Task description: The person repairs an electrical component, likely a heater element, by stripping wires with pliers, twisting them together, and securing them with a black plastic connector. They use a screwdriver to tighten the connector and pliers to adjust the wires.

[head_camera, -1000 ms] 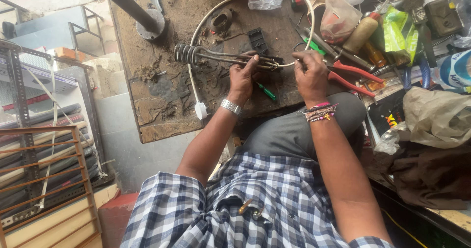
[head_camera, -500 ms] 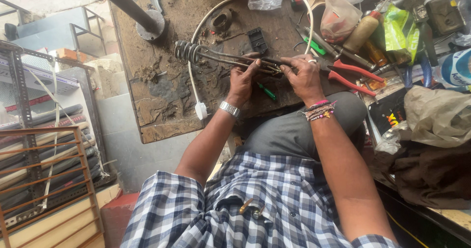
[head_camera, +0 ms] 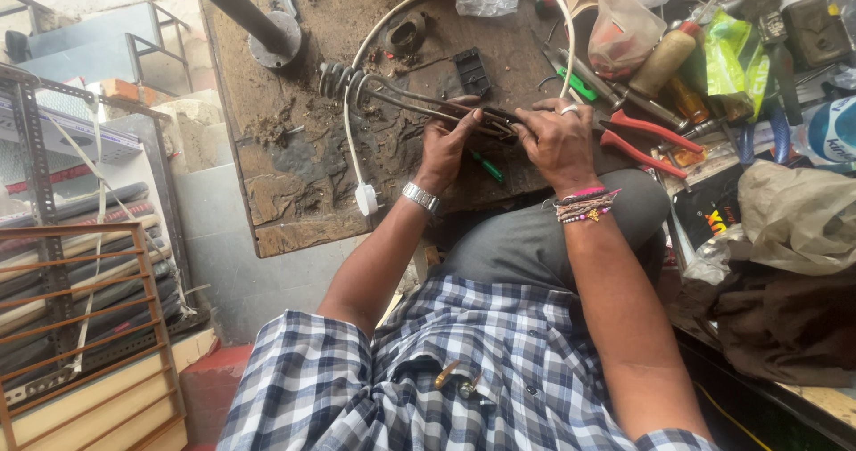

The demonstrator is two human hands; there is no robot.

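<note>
While our left hand (head_camera: 443, 148) and right hand (head_camera: 557, 140) each grip the coiled metal heating rod (head_camera: 401, 103), we see a green packet (head_camera: 736, 58) at two o'clock on the table (head_camera: 294, 174).

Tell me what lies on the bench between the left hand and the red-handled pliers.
In the head view, the right hand sits between the left hand and the red-handled pliers, both hands gripping the coiled heating rod.

The fingers (head_camera: 464, 121) of both hands hide the heating rod's (head_camera: 419, 103) near end.
</note>
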